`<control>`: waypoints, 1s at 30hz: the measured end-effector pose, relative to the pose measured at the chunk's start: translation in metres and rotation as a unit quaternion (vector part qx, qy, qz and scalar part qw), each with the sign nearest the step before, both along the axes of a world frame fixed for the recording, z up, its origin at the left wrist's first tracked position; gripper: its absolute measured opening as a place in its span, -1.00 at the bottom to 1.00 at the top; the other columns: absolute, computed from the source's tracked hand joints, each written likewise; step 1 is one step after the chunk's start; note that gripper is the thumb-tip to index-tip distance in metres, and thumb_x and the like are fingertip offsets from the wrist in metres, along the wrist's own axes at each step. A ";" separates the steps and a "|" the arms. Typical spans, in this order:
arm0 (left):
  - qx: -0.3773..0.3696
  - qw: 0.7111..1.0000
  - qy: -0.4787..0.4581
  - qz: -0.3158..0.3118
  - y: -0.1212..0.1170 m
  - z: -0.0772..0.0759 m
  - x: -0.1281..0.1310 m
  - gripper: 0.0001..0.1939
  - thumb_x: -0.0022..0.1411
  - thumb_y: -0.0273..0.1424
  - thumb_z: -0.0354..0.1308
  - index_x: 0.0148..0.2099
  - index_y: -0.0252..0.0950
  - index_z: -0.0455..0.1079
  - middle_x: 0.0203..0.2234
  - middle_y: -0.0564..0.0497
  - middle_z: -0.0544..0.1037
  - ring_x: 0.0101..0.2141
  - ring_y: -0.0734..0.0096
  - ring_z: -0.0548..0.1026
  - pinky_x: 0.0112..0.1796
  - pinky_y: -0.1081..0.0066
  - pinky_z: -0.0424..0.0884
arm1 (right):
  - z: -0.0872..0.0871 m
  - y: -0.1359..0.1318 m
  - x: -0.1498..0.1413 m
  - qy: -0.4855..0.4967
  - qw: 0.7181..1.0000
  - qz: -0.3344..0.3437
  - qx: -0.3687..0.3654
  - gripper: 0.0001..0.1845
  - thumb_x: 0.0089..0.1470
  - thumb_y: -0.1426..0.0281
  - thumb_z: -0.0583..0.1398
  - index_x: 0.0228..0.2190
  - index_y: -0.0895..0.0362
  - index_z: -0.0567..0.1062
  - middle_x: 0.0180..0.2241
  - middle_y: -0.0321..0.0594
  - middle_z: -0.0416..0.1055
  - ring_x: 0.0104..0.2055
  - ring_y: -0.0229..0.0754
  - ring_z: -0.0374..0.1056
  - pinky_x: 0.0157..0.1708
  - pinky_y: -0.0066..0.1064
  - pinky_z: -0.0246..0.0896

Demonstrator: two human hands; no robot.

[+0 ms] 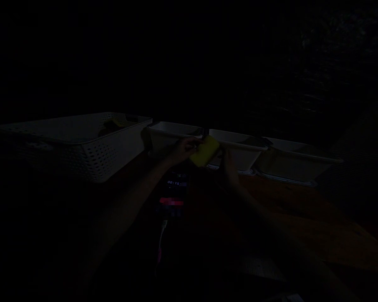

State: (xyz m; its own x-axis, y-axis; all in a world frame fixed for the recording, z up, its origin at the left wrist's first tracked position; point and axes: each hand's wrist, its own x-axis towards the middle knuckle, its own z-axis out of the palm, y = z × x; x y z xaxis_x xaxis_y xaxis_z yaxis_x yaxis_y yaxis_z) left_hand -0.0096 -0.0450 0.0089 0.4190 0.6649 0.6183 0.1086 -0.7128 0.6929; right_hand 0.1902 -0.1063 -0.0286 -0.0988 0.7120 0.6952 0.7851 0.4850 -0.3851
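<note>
The picture is very dark. Near the middle, my left hand [184, 150] is closed on the left edge of a yellow, roughly rectangular piece [205, 152], whose material I cannot make out. My right hand [229, 165] is raised close by the right edge of that piece. Its fingers are too dark to show whether they touch it. Behind my hands stand white tubs, one left of centre [164, 140] and one in the middle [245, 155]. A lit phone [173, 195] lies below my hands, between my forearms, showing a timer.
At the left stands a large white perforated basket [122, 144] with yellow and dark things [115, 123] inside. Another white tub [292, 165] stands at the right on the wooden table [318, 222]. A white cable [161, 235] runs from the phone toward me.
</note>
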 end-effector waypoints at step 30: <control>0.017 0.999 -0.003 -0.028 0.000 -0.004 0.003 -0.61 0.05 -0.55 0.08 -0.02 -0.32 0.40 -0.05 -0.08 0.46 -0.20 0.43 0.45 -0.21 0.43 0.38 | -0.001 -0.009 -0.010 -0.086 0.984 -0.140 -0.073 -0.06 -0.03 0.11 0.18 0.19 0.32 -0.12 -0.05 0.16 0.32 -0.15 -0.03 0.35 -0.35 -0.38 0.19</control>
